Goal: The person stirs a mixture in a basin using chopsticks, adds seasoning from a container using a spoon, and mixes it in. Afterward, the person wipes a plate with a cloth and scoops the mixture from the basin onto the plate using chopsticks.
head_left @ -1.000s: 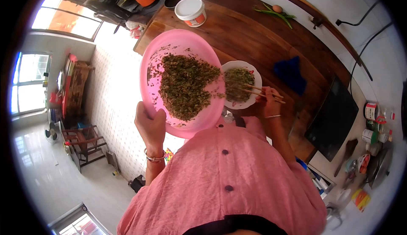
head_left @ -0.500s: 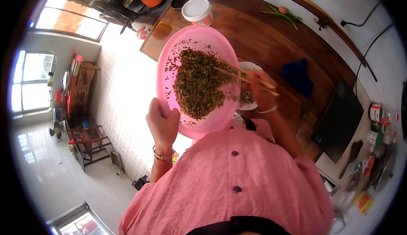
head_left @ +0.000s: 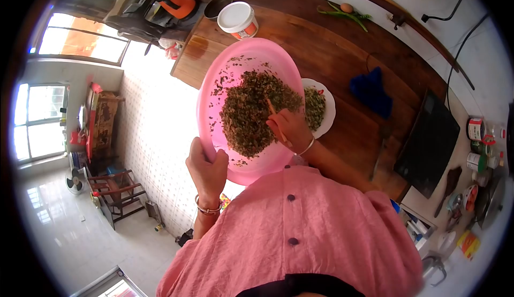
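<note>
A pink plastic basin point(head_left: 209, 99) is tilted toward me, with chopped green and brown food mixture point(head_left: 249, 115) heaped inside. My left hand point(head_left: 208, 166) grips its lower left rim, thumb over the edge. My right hand point(head_left: 292, 128) is closed around wooden chopsticks point(head_left: 272, 106), their tips in the mixture. Beyond the basin's right rim, a white plate point(head_left: 330, 109) on the table bears more of the chopped mixture point(head_left: 315, 107); the basin hides part of the plate.
On the wooden table point(head_left: 300, 34) are a lidded white tub point(head_left: 237, 20), a dark bowl point(head_left: 218, 6), an egg point(head_left: 347, 8) beside green peppers point(head_left: 342, 14), and a blue cloth point(head_left: 372, 91). A black panel point(head_left: 428, 144) lies right, near jars point(head_left: 475, 129). A wooden chair point(head_left: 119, 192) stands left.
My right hand has moved left and down from the basin's right rim to over the mixture, bringing the chopsticks with it. The plate shows more. My left hand keeps its hold.
</note>
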`<state>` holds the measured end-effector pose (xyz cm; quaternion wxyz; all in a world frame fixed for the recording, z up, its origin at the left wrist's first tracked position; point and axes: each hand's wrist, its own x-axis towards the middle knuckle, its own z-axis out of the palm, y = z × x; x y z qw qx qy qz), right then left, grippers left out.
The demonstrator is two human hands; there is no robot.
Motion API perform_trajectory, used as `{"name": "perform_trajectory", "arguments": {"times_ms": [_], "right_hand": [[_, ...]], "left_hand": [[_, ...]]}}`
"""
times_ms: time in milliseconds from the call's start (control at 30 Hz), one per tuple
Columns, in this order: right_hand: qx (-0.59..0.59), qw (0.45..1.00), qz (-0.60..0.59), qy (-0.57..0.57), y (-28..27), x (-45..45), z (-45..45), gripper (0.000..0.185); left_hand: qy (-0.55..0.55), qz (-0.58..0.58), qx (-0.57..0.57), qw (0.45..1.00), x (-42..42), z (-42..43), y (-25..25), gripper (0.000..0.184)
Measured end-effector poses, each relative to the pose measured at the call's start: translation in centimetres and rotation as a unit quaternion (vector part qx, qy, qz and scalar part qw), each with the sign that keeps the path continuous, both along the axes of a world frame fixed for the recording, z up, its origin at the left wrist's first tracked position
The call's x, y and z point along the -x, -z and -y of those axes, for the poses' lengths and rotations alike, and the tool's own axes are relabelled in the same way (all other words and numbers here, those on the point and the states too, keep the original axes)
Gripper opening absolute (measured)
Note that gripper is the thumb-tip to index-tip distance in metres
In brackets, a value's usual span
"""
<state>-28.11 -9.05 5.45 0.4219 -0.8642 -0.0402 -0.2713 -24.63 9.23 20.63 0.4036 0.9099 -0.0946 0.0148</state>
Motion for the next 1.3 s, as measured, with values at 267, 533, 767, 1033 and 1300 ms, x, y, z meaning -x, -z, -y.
{"name": "perform_trajectory", "arguments": {"times_ms": [267, 533, 767, 1033, 1300], "right_hand": [[-0.051, 0.997, -0.055, 0.016, -0.2, 3.6, 0.7, 0.010], [-0.130, 0.990, -0.042, 0.046, -0.4, 5.9, 2.3, 0.010], [-0.202, 0.975, -0.033, 0.085, 0.8, 7.3, 3.3, 0.011], [-0.423, 0.889, -0.109, 0.137, 2.8, 8.9, 5.8, 0.017], [-0.566, 0.800, -0.111, 0.166, 8.0, 10.3, 10.0, 0.030]], "left_hand": [[0.007, 0.006, -0.016, 1.000, 0.0, 0.1, -0.1, 0.025], [0.009, 0.024, -0.034, 0.999, 0.0, 0.6, 0.0, 0.026], [-0.002, 0.030, -0.033, 0.999, 0.1, 0.7, 0.1, 0.024], [-0.024, 0.032, -0.017, 0.999, 0.0, 0.7, 0.6, 0.023], [-0.063, 0.017, -0.016, 0.998, 0.5, 1.4, 1.0, 0.017]]}}
